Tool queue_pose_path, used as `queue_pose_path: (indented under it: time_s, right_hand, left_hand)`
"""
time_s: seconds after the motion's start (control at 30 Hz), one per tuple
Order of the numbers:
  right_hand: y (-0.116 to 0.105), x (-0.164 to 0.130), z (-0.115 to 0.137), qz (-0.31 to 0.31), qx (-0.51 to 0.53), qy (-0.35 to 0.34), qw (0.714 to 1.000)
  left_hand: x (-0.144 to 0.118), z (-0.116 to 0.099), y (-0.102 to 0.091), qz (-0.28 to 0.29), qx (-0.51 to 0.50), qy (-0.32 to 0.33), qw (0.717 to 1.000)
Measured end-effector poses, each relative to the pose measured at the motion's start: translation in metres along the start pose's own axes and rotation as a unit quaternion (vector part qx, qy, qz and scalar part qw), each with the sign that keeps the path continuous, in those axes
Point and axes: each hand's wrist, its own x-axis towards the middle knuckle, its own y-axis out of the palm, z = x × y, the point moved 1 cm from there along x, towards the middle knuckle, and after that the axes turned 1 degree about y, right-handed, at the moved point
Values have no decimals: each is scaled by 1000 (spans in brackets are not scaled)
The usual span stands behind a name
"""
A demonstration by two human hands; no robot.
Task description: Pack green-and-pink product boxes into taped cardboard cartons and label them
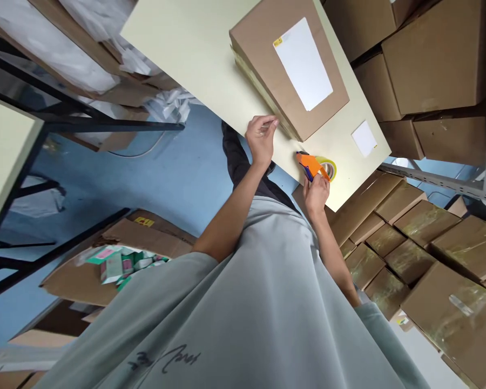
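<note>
A closed cardboard box (285, 81) with a white label (303, 65) lies on a pale table (194, 59). My left hand (261, 138) rests on the table at the box's near taped edge, fingers curled and pinching at the tape there. My right hand (316, 192) grips an orange tape dispenser (312, 165) holding a yellowish tape roll (328, 166), resting on the table near the box's corner. A small white label (363, 138) lies loose on the table to the right.
Stacks of taped cardboard boxes (429, 243) fill the right side and back right (429, 59). An open carton with green packets (117, 262) sits on the blue floor at left. Black table legs (65, 113) and plastic-wrapped goods stand at far left.
</note>
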Motion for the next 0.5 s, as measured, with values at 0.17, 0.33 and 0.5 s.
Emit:
queue_pose_path:
  time_s: [0.17,0.33,0.5]
  right_hand:
    - [3,-1,6,5,22,7,1000]
    - [6,-3,16,20,31,11,999]
    - [3,-6,21,28,26,21,999]
  left_hand:
    - [-4,10,15,-41,-19,-12,999]
    - [-13,11,27,-120,-42,-30,991]
    - [-36,-16,61,-26,-61,-40,997]
